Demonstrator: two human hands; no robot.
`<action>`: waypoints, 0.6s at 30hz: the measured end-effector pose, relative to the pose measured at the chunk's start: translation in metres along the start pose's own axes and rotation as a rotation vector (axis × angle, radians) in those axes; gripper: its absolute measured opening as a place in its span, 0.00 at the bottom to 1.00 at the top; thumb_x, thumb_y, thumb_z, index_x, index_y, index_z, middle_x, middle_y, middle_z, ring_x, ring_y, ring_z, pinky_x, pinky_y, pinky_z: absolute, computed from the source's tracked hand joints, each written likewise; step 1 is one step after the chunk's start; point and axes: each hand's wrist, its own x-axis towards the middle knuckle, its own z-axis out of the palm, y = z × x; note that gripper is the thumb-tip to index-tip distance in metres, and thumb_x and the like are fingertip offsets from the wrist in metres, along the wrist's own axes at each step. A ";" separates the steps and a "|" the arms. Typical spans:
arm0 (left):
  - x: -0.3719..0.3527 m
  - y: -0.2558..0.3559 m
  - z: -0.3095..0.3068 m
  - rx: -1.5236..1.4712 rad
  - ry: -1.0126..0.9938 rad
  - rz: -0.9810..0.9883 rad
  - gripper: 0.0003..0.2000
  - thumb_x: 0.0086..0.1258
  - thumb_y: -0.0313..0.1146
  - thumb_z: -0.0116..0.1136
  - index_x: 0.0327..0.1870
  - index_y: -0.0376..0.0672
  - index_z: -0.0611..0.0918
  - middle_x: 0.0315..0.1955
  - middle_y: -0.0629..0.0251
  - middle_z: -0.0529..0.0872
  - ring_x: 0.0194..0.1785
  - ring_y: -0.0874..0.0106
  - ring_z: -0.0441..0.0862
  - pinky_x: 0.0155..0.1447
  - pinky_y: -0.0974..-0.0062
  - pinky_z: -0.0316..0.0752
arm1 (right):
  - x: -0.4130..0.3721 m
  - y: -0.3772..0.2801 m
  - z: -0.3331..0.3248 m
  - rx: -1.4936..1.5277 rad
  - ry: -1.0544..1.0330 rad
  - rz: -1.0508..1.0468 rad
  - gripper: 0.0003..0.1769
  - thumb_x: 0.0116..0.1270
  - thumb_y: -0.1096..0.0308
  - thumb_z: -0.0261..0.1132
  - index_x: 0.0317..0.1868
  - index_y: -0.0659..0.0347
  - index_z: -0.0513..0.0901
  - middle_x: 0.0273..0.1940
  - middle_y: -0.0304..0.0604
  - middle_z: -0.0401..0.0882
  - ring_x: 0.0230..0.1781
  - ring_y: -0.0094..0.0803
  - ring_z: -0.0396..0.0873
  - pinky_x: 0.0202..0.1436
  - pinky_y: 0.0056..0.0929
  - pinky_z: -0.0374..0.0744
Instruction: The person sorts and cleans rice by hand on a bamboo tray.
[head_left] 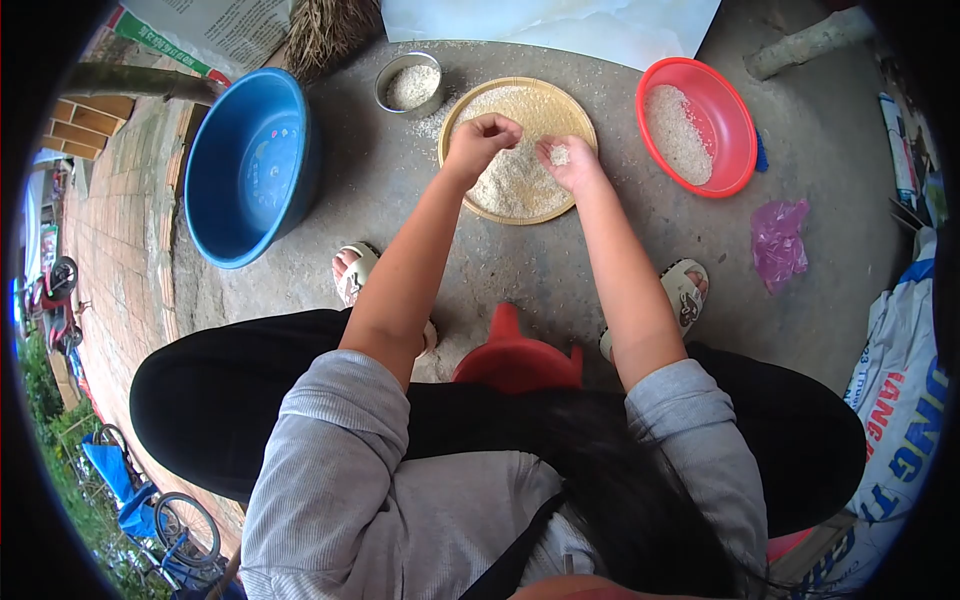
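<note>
A round woven bamboo tray (567, 112) lies on the ground with a heap of white rice (515, 190) spread across it. Over its upper middle, my left hand (484, 143) has its fingers curled in and the tips pinched together; whether anything is between them I cannot see. My right hand (573, 165) is turned palm up and cupped above the tray's right part, holding a small pile of rice grains (560, 155). The two hands are close together but apart.
A metal bowl (430, 107) of rice stands left of the tray, with grains spilled beside it. Further left is a big blue basin (235, 190). To the right are a red basin (735, 130) with rice and a purple plastic bag (779, 245). A red stool (515, 360) is below me.
</note>
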 end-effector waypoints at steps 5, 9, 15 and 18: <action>0.001 0.029 0.024 0.561 -0.076 0.179 0.11 0.61 0.33 0.64 0.42 0.40 0.81 0.42 0.62 0.83 0.44 0.67 0.81 0.49 0.70 0.75 | -0.006 -0.001 0.016 0.091 0.008 0.001 0.17 0.71 0.65 0.46 0.42 0.74 0.73 0.35 0.52 0.74 0.39 0.39 0.75 0.45 0.36 0.80; -0.016 -0.009 0.031 0.961 0.108 0.374 0.16 0.57 0.37 0.65 0.45 0.44 0.80 0.45 0.58 0.80 0.50 0.57 0.76 0.55 0.63 0.72 | 0.003 -0.017 0.013 0.112 -0.075 -0.015 0.17 0.72 0.65 0.45 0.41 0.74 0.73 0.36 0.51 0.73 0.36 0.37 0.75 0.43 0.33 0.80; -0.043 -0.060 0.040 1.085 -0.113 0.461 0.12 0.57 0.34 0.63 0.42 0.45 0.82 0.43 0.63 0.81 0.49 0.60 0.77 0.52 0.68 0.74 | 0.000 -0.030 0.000 0.220 0.038 -0.073 0.17 0.71 0.66 0.44 0.41 0.75 0.73 0.35 0.52 0.74 0.36 0.37 0.75 0.42 0.31 0.80; -0.029 -0.061 0.013 0.948 0.090 0.390 0.06 0.56 0.28 0.62 0.35 0.43 0.84 0.32 0.61 0.83 0.37 0.60 0.81 0.45 0.68 0.76 | 0.006 -0.024 -0.010 0.251 0.063 -0.058 0.17 0.71 0.66 0.45 0.42 0.75 0.73 0.36 0.52 0.74 0.36 0.38 0.76 0.44 0.32 0.81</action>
